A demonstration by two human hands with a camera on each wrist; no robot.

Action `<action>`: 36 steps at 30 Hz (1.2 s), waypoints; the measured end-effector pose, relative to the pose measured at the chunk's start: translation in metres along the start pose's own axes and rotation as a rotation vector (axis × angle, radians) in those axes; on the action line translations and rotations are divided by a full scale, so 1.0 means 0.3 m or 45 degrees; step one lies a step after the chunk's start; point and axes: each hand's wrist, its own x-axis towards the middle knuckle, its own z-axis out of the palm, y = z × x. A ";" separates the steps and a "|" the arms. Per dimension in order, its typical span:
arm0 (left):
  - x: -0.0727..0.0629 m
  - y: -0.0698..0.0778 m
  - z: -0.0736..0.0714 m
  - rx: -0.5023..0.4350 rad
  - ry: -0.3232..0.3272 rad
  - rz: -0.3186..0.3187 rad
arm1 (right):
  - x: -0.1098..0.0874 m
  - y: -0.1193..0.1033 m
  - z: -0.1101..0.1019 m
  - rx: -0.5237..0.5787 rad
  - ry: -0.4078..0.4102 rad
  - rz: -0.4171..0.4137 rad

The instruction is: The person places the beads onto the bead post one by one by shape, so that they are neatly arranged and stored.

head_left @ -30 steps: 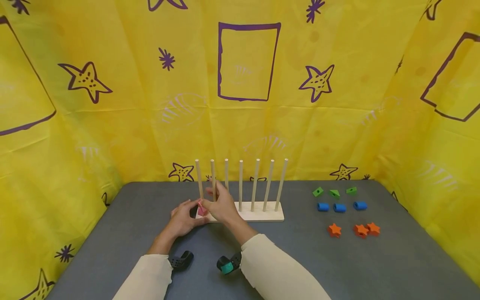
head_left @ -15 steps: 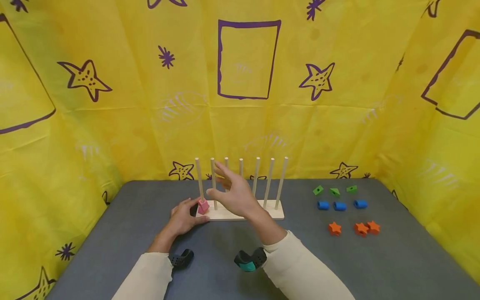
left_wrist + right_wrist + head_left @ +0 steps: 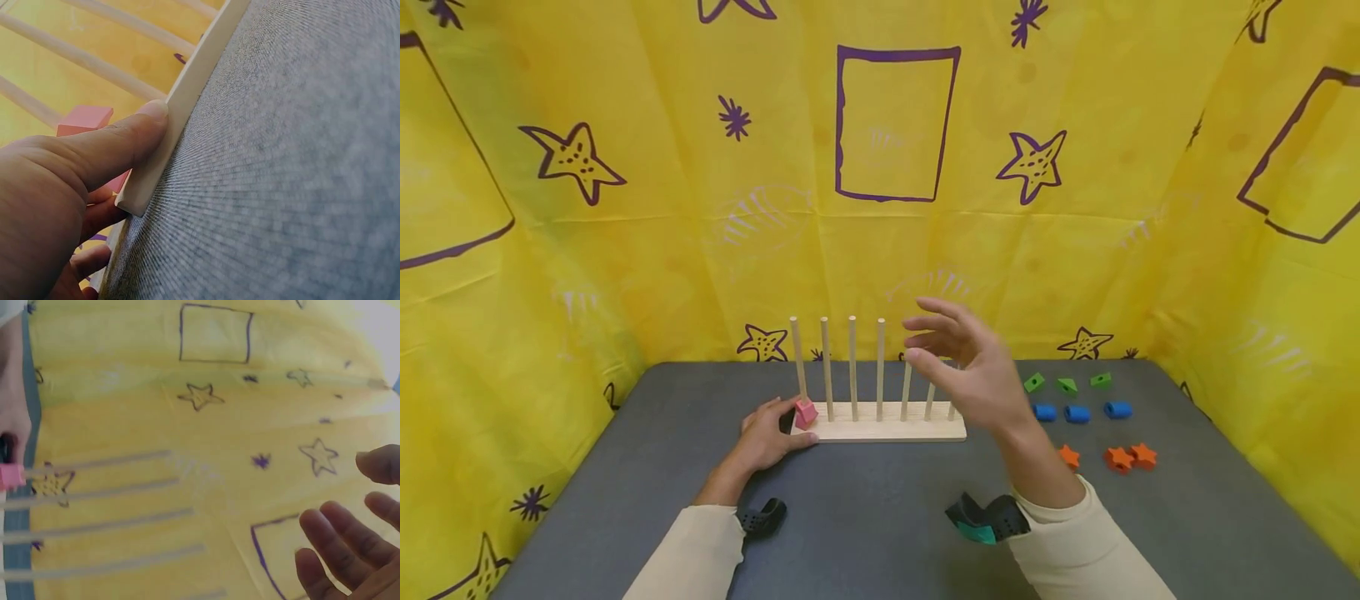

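Observation:
A wooden peg rack (image 3: 880,427) with a row of several upright pegs stands on the table. At its left end, my left hand (image 3: 767,435) grips the base, thumb on the front edge; the left wrist view shows the thumb (image 3: 140,128) against the base (image 3: 181,100) and fingertips round the end. Pink beads or a pink bead (image 3: 806,414), the count unclear, sit at the bottom of the leftmost peg (image 3: 799,358). Raised in the air before the rack's right end is my right hand (image 3: 973,367), fingers apart and holding nothing. It hides parts of the right pegs.
On the right of the grey table (image 3: 880,517) lie green triangular beads (image 3: 1067,385), blue cylinder beads (image 3: 1077,414) and orange star beads (image 3: 1118,459). My right forearm partly covers one star. A yellow patterned cloth (image 3: 700,275) surrounds the table at the back and sides.
My right hand has let go of the pink bead at the leftmost peg and moved right and up, across the rack. The left hand stays on the base.

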 end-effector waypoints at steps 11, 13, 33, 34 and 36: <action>0.002 -0.004 0.003 0.017 -0.020 -0.006 | -0.114 0.008 -0.232 -0.122 0.195 -0.029; 0.003 -0.002 0.004 0.014 -0.019 -0.007 | -0.144 0.027 -0.267 -0.103 0.212 -0.035; -0.010 0.004 -0.001 0.020 -0.017 -0.023 | -0.444 0.299 -0.490 -0.346 0.215 0.370; -0.009 0.005 -0.001 0.020 -0.016 -0.023 | -0.455 0.313 -0.498 -0.350 0.201 0.397; -0.007 0.005 0.000 0.020 -0.016 -0.020 | -0.477 0.340 -0.511 -0.323 0.177 0.440</action>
